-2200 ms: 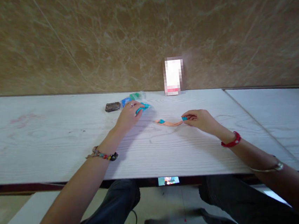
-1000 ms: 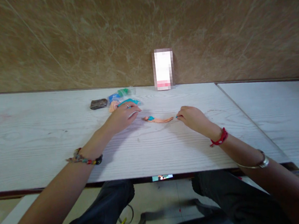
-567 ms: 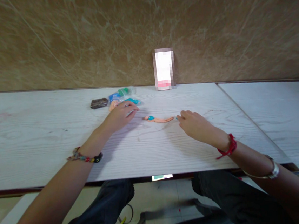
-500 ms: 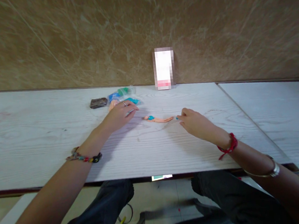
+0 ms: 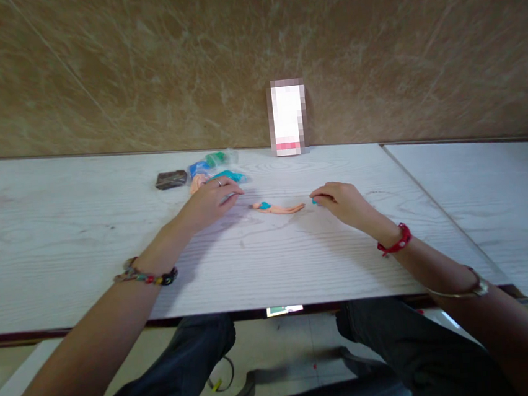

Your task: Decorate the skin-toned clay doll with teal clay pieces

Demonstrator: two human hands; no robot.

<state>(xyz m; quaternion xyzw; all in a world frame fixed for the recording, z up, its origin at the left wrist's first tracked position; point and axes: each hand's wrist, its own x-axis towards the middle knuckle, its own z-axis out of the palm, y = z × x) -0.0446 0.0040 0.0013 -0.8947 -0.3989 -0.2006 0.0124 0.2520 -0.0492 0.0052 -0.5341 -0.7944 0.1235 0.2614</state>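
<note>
A small peach modelling-clay figure [image 5: 287, 209] with a teal patch near its left end lies on the table between my hands. My right hand [image 5: 343, 201] is just right of its thin end, with the fingertips closed on a small bit of teal clay [image 5: 313, 201]. Left of the figure, my left hand [image 5: 211, 202] hovers with fingers loosely stretched out and nothing visible in them. Behind it are packets of peach clay [image 5: 198, 182] and teal clay [image 5: 228, 176], partly covered by the hand.
Blue clay [image 5: 199, 168] and green clay [image 5: 216, 159] in clear wrappers lie farther back, beside a wrapped dark brown block [image 5: 171, 179]. A blurred-out upright phone-like object [image 5: 288, 118] leans against the marbled wall. The white wood-grain table [image 5: 270, 266] has a seam at right.
My right hand has turned and its fingers have drawn together around the teal bit, slightly higher in view. The left hand and the figure stay nearly still.
</note>
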